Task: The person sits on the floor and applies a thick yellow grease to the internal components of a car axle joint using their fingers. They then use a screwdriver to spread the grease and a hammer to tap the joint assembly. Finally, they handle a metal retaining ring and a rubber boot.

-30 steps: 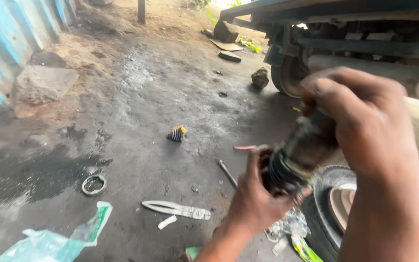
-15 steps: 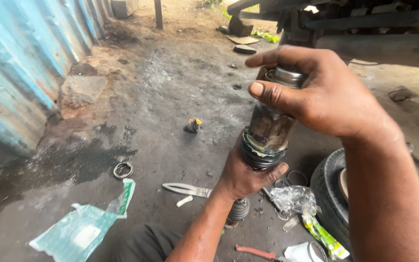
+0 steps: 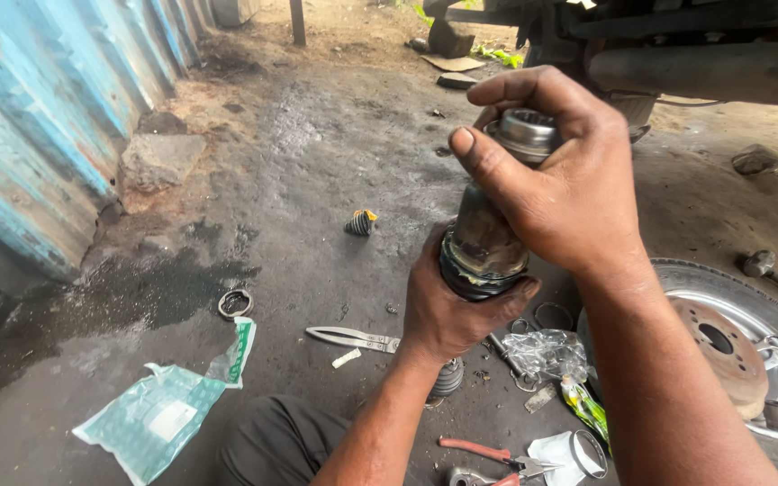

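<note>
Lying lower-left, teal plastic pkg, white label

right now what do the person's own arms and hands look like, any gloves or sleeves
Both are bare: no gloves, and no sleeves in view on either forearm. The left hand and right hand carry no rings, watch or bands that show. The fingers look smudged with dark grime, with short nails. Dark trousers cover the knee below the left forearm.
</note>
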